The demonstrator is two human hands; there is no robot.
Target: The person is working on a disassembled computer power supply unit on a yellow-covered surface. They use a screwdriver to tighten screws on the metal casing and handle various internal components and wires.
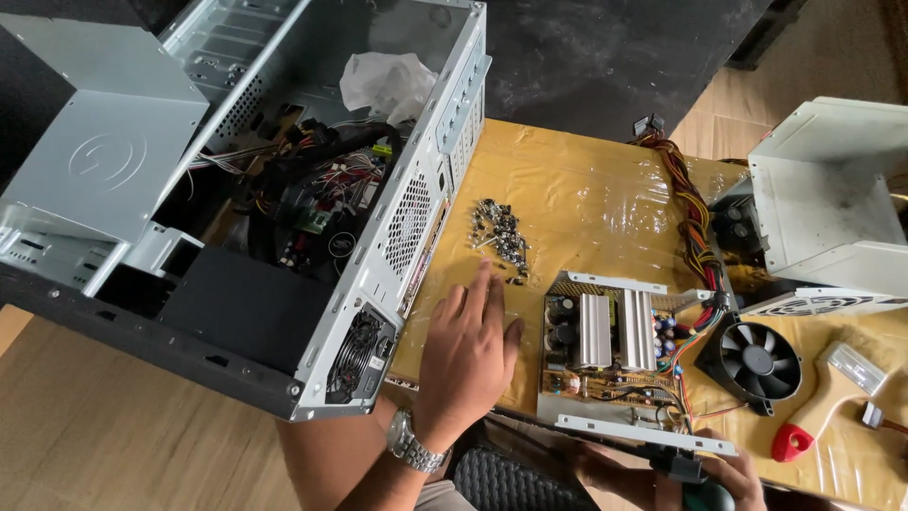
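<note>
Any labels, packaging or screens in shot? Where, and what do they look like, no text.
No screens or signs.
Label strip: narrow, pale with red marks, along the lower edge of the open computer case, too small to make out.
Round embossed emblem: on the grey metal drive cage, upper left.
Crumpled white plastic bag: inside the case, near its top.
Left hand lies flat on the yellow table cover, below the screw pile.

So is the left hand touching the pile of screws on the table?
Apart. The head view shows the left hand flat on the yellow table cover, its fingertips stopping short of the pile of screws, with bare cover between them.
</note>
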